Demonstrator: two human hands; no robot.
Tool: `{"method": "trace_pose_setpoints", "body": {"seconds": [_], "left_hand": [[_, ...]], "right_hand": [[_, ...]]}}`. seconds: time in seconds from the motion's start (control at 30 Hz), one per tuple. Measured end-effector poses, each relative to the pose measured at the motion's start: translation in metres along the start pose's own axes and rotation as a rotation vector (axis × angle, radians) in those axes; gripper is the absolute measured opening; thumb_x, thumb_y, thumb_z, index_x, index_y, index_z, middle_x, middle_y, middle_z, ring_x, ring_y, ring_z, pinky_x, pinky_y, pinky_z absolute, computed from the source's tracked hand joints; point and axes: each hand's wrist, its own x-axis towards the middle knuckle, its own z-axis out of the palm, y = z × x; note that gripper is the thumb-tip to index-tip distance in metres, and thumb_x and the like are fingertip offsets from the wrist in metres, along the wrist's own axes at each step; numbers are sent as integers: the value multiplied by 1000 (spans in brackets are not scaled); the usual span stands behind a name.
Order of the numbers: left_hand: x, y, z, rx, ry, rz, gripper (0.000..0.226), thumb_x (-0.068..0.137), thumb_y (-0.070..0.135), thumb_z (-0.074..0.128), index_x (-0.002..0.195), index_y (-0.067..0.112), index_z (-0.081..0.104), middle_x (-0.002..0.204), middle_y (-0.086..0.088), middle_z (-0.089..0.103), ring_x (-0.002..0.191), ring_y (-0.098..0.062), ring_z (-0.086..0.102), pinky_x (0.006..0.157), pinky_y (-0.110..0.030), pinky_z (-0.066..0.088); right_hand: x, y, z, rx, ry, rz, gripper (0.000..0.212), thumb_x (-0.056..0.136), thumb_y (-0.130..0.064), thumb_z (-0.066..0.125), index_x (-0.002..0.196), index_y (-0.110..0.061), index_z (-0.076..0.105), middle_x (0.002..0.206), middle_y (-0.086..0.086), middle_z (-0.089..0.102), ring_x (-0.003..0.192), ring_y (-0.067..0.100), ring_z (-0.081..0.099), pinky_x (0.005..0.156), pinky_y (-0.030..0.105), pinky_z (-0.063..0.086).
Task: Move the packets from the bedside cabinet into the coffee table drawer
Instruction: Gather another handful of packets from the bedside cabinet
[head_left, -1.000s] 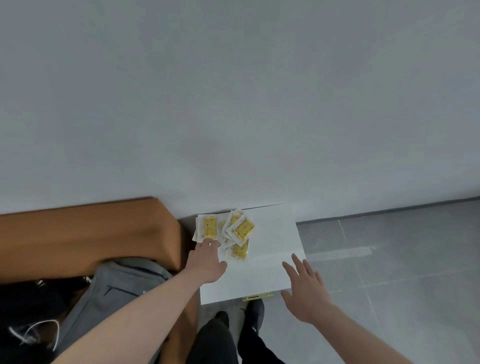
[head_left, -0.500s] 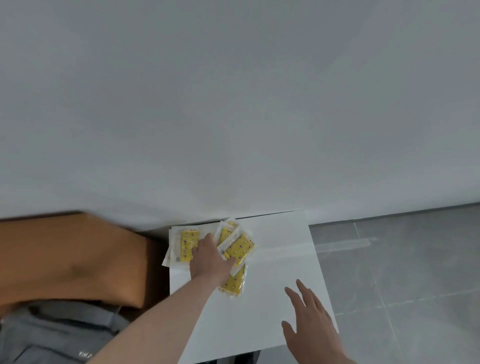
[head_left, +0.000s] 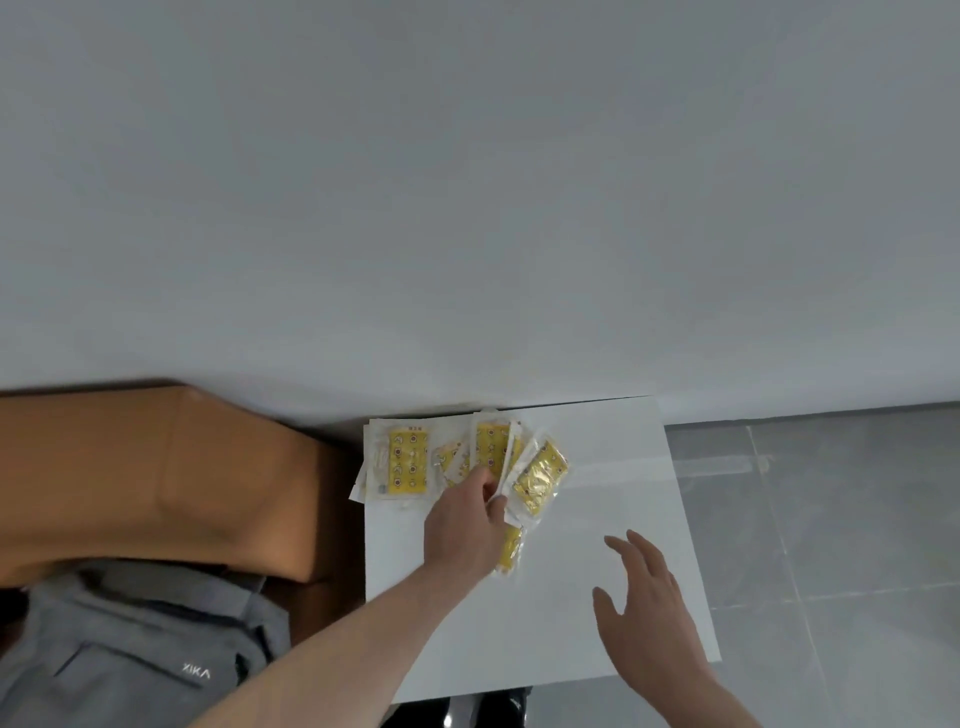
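Several yellow packets in clear wrappers lie at the back left of the white bedside cabinet top (head_left: 613, 582). One stack of packets (head_left: 402, 460) rests flat at the left edge. My left hand (head_left: 465, 525) pinches a few packets (head_left: 491, 441) and lifts their near edges off the top. Another packet (head_left: 540, 475) leans against them on the right, and one more packet (head_left: 511, 548) pokes out under my hand. My right hand (head_left: 644, 608) hovers open above the bare right part of the cabinet, fingers spread, holding nothing.
A tan headboard or cushion (head_left: 156, 478) stands left of the cabinet, with a grey bag (head_left: 135, 654) in front of it. The white wall (head_left: 467, 208) runs behind. Grey floor tiles (head_left: 831, 545) stretch to the right. My dark shoes (head_left: 483, 709) show below the cabinet's front edge.
My left hand went from resting on the packets to pinching a few and raising them. The view moved closer to the cabinet. My right hand stayed open over the top.
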Motion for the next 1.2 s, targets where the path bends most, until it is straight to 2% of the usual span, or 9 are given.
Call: {"method": "trace_pose_setpoints", "body": {"seconds": [0.17,0.43,0.63,0.77,0.93,1.0,1.07,1.13,1.2], "left_hand": [[-44,-26,-29,-78,-11,13,18,97,27,60,106,42,63,86,28,66,83,3,63,62,-13,46],[-86,-98,-77,-50,78,45,26,102,15,56,94,39,63,96,24,60,90,0,63,67,-14,46],[-84,-119,-83,-28,57,10,27,105,14,51,91,36,56,97,20,56,93,-1,61,68,-23,53],[-78,-114,-85,-79,61,-4,24,106,19,50,91,37,54,99,22,56,98,2,61,67,-21,55],[-72,-106,-87,-119,48,-3,24,107,17,48,93,35,56,101,19,57,96,-1,61,71,-27,57],[-72,-105,-89,-118,49,4,24,106,15,49,92,34,56,101,18,57,97,-1,60,71,-26,56],[-72,-106,-90,-116,47,4,25,106,15,49,92,34,56,100,19,56,100,0,59,71,-24,55],[-73,-109,-91,-111,41,0,25,106,15,49,92,36,54,101,22,55,101,1,58,71,-21,54],[-74,-113,-92,-107,26,-18,26,107,17,49,92,37,53,105,26,53,102,3,58,74,-22,55]], "right_hand": [[25,-21,-10,79,59,10,56,99,-20,60,151,-29,41,163,-8,30,141,23,45,107,39,45],[91,-102,24,311,43,102,84,92,-47,72,159,-19,29,160,3,37,145,29,41,113,46,40],[120,-132,58,229,101,282,109,79,-53,83,160,-15,20,153,10,41,141,34,39,112,49,35],[133,-138,64,303,89,319,90,76,-33,83,149,-21,32,131,5,63,129,31,47,105,46,36],[129,-126,55,232,53,373,72,78,-40,83,139,-22,51,135,6,52,128,32,47,103,45,40],[124,-115,50,296,121,339,43,85,-36,81,121,-23,63,130,5,57,119,30,54,100,45,46],[115,-106,44,496,192,314,12,90,-26,77,96,-24,66,114,4,70,90,22,67,82,40,57],[109,-99,41,590,224,298,10,91,-21,74,93,-25,65,103,3,76,74,13,67,65,32,55],[105,-96,39,596,209,271,27,89,-23,78,113,-22,64,115,-1,72,83,11,67,64,27,49]]}}
